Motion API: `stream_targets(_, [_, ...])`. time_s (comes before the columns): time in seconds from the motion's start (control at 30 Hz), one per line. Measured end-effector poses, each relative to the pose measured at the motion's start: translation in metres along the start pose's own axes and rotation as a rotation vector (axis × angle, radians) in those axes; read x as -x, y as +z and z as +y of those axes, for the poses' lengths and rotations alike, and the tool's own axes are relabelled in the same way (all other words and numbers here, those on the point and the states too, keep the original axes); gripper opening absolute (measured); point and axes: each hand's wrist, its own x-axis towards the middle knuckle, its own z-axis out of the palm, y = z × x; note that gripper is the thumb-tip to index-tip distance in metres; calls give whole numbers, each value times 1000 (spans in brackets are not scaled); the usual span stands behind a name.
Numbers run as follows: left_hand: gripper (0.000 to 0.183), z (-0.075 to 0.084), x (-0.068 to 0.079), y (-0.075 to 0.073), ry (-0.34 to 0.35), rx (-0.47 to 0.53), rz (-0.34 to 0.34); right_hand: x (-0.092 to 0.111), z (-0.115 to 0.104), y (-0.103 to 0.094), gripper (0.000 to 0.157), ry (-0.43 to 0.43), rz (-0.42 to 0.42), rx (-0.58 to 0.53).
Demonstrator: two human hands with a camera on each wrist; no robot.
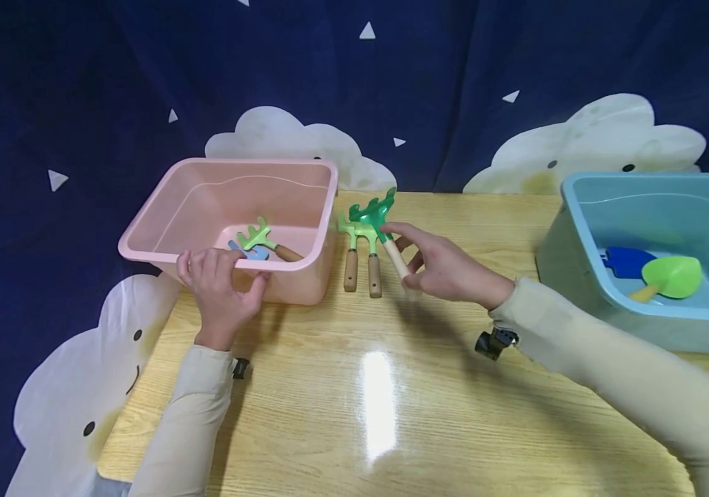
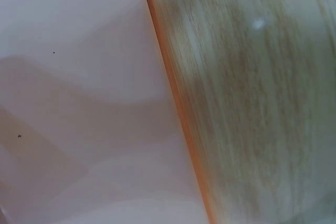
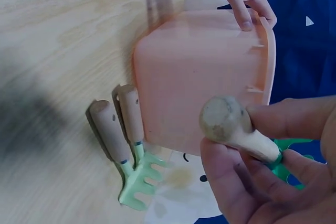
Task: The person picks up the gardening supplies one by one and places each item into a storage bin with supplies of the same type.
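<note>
Pink tub (image 1: 292,286): plain pink; inside, light-green rake (image 1: 259,235) with brown handle (image 1: 288,254), and light-blue tool (image 1: 258,253). Blue tub (image 1: 671,331): plain light blue; inside, dark-blue tool (image 1: 630,262) and lime-green shovel (image 1: 674,276) with yellow handle (image 1: 643,293). Dark-green rake (image 1: 373,211): cream handle (image 1: 395,257). Light-green tools (image 3: 137,184): brown handles (image 3: 109,129). Worktop (image 1: 304,414): yellowish, streaked wood grain. Backdrop (image 1: 391,83): navy, patterned with white triangles (image 1: 367,32) and white clouds (image 1: 609,138) with black eye marks (image 1: 628,168). Sleeves (image 1: 609,352): beige
</note>
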Motion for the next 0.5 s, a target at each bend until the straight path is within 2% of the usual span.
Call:
stream_targets(0.2, [43,0,0,0,0,-2,2,-2,-11,-6,87,-9,-13,29])
stream_targets(0.5, [43,0,1,0,-3,2,5,-8,-23,-13,87,-14,-62,-17])
